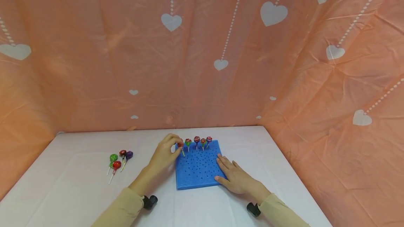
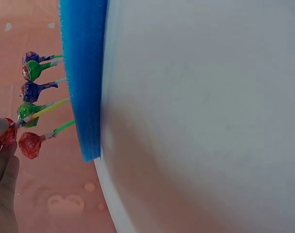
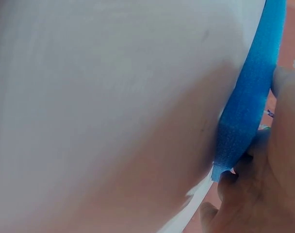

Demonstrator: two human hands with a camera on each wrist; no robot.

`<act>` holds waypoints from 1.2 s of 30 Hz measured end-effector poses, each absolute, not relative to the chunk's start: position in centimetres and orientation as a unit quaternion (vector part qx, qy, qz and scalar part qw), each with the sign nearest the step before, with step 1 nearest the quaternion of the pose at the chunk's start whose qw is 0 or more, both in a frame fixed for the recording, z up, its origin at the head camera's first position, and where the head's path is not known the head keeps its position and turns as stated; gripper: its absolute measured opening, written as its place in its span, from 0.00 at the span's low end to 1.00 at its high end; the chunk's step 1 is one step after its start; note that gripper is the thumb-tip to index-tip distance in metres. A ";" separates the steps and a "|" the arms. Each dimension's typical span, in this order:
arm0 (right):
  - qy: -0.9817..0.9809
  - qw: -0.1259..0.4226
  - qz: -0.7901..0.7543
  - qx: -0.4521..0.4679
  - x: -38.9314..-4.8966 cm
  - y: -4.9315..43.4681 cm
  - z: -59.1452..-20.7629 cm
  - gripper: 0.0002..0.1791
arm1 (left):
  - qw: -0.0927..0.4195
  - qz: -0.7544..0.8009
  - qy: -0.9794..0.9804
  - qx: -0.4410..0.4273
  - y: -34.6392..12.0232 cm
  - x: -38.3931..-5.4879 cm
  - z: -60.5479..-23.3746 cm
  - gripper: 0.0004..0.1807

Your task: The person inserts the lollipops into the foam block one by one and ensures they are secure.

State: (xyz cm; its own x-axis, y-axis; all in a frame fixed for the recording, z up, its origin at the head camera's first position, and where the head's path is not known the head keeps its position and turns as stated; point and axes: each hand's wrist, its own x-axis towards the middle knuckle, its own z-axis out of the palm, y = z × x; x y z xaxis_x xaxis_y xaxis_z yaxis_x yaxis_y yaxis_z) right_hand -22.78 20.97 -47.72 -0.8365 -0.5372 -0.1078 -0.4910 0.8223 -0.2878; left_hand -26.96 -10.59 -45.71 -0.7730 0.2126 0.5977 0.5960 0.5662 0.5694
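Note:
A blue foam block (image 1: 198, 179) dotted with small holes lies on the table. My left hand (image 1: 163, 152) pinches a red-wrapped lollipop (image 2: 9, 133) by its head, over the block's far left corner. Its yellow stick points down toward the foam in the head view. Several lollipops stand upright along the block's far edge, among them a green one (image 1: 188, 141), a purple one (image 1: 197, 139) and a red one (image 2: 31, 144) with a green stick. My right hand (image 1: 236, 177) rests on the block's right edge, fingers extended across it.
Left of the block, a loose group of lollipops lies on the white table (image 1: 75, 185): a green one (image 1: 113, 157), a red one (image 1: 116, 165), a purple one (image 1: 129, 155) and a dark red one (image 1: 122, 152). An orange curtain (image 1: 195, 97) with white hearts hangs behind the table.

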 end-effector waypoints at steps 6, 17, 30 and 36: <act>0.948 0.083 -0.132 -0.276 -22.7 20.8 -47.4 0.44 | 0.241 -0.405 -0.845 -0.251 -10.5 -27.1 -45.7 0.10; 0.949 0.080 -0.131 -0.277 -22.7 20.8 -47.3 0.43 | 0.254 -0.404 -0.835 -0.275 -10.4 -27.0 -45.8 0.09; 0.949 0.085 -0.129 -0.275 -22.6 20.8 -47.5 0.44 | 0.227 -0.402 -0.846 -0.266 -10.1 -27.0 -46.1 0.09; 0.949 0.084 -0.130 -0.274 -22.7 20.8 -47.4 0.44 | 0.185 -0.381 -0.869 -0.256 -9.8 -26.6 -45.7 0.11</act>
